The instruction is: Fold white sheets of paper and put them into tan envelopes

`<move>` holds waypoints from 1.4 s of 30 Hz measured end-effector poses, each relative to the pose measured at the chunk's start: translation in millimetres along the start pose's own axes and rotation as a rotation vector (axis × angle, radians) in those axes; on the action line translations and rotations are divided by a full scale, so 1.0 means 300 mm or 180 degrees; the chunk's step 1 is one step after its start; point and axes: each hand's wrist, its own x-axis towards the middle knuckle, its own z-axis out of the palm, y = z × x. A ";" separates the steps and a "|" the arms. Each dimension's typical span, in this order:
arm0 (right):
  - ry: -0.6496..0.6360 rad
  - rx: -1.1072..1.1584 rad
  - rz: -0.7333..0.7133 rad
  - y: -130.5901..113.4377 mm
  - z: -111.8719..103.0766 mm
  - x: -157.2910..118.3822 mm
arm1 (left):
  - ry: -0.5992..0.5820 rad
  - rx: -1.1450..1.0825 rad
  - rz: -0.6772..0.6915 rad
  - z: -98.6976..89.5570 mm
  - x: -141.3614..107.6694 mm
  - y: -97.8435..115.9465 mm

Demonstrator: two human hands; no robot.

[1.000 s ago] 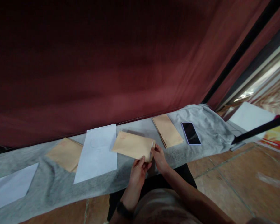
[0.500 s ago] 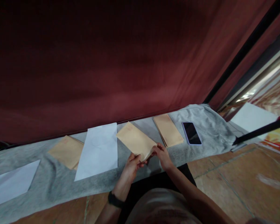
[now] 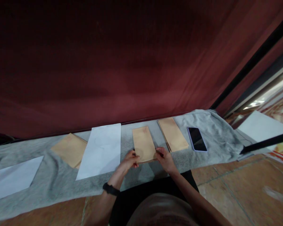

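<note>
A tan paper envelope [image 3: 143, 142] is held between my two hands, above the grey cloth [image 3: 179, 163]. My left hand [image 3: 130, 160] pinches its near left corner, thumb on top. On the opposite side, my right hand [image 3: 164, 158] grips the near right corner with fingers closed. A stack of similar envelopes [image 3: 174, 134] lies just right of the held one. To the left rests a white sheet of paper [image 3: 103, 147], partly covering more tan envelopes [image 3: 69, 149].
A phone [image 3: 197, 139] lies right of the envelope stack. Another white sheet [image 3: 14, 179] is at the far left. Behind the cloth-covered surface rises a dark red fabric wall [image 3: 132, 78]. Black poles [image 3: 266, 142] and a tiled floor [image 3: 250, 182] are on the right.
The envelope has turned from a slant to nearly straight ahead, and its near end now lies flatter. My left hand has shifted slightly left along with it.
</note>
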 end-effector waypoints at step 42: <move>-0.0934 -0.3566 -0.2345 0.022 0.184 0.373 | 0.1249 0.3630 0.1776 0.051 0.297 0.118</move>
